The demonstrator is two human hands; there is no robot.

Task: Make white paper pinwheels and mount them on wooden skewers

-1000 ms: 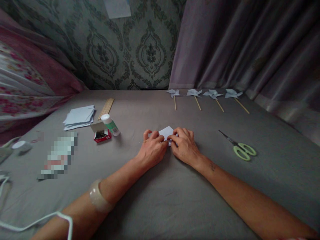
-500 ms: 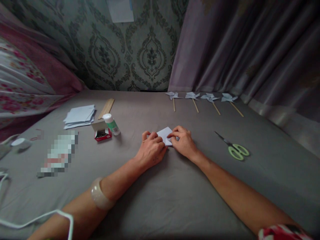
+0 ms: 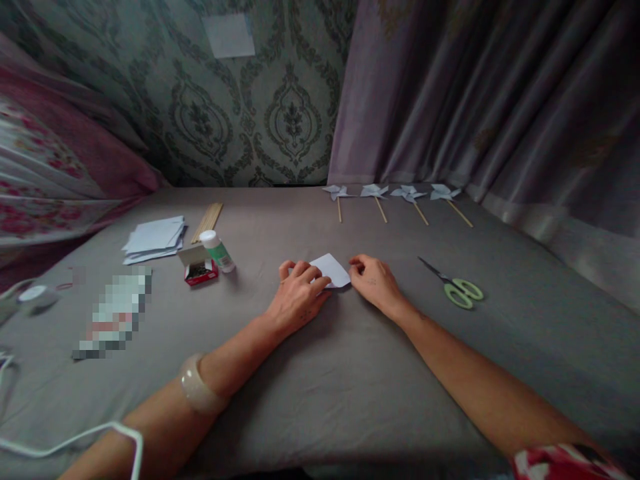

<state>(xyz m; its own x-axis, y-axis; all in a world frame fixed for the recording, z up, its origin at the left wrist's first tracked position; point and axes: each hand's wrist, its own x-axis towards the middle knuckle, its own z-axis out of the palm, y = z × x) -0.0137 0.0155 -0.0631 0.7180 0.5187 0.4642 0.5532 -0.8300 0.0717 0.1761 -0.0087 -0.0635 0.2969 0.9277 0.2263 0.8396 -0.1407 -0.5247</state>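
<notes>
A small white piece of paper (image 3: pixel 332 269), lying at a slant, sits between my hands on the grey cloth. My left hand (image 3: pixel 302 289) covers its left side, curled fingers holding it down; that edge is hidden underneath. At the paper's right corner is my right hand (image 3: pixel 374 283), with thumb and fingertips pinched together on the edge. To the right of that hand lie scissors (image 3: pixel 453 283) with green handles, blades pointing away to the left.
Paper pinwheels (image 3: pixel 410 194) on sticks lie in a row at the back right. At left are a paper stack (image 3: pixel 155 237), wooden sticks (image 3: pixel 207 222), a white-capped glue bottle (image 3: pixel 219 252), a red box of small dark pieces (image 3: pixel 201 273) and a blurred-out packet (image 3: pixel 117 310). A white cable (image 3: pixel 65 445) crosses front left.
My right hand has slid from the paper's middle out to its right corner, and more of the paper shows. My left hand stays on the paper. The view has tilted slightly.
</notes>
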